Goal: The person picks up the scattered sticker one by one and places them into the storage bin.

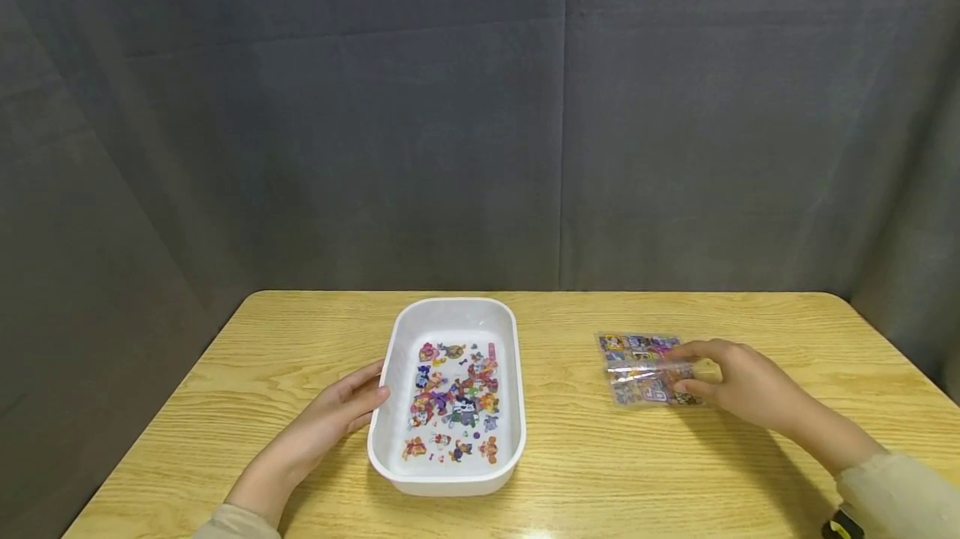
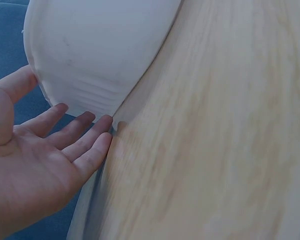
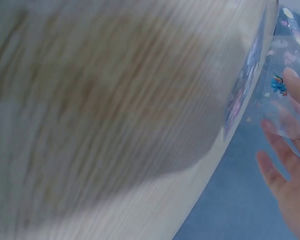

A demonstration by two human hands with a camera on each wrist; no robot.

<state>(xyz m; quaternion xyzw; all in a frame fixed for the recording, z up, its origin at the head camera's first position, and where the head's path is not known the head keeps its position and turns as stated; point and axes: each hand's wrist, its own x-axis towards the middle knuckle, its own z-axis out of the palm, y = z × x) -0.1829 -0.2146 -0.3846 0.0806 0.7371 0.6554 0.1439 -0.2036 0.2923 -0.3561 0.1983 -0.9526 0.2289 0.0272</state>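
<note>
The left hand (image 1: 322,422), thumb over the left edge, grips the white tray (image 1: 453,486); the right hand (image 1: 742,378) pinches a clear sticker sheet (image 3: 278,86) above the desk (image 1: 577,456).

Right of the white tray (image 1: 447,485), the right hand (image 1: 742,376) is hiding part of a printed sheet (image 1: 633,371). Inside the tray, tiny stickers (image 1: 477,435) are appearing indistinct. The left wrist view is cropping the tray.

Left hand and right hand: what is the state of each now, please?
Left hand: open, touching the white tray.
Right hand: holding a clear printed sheet.
</note>
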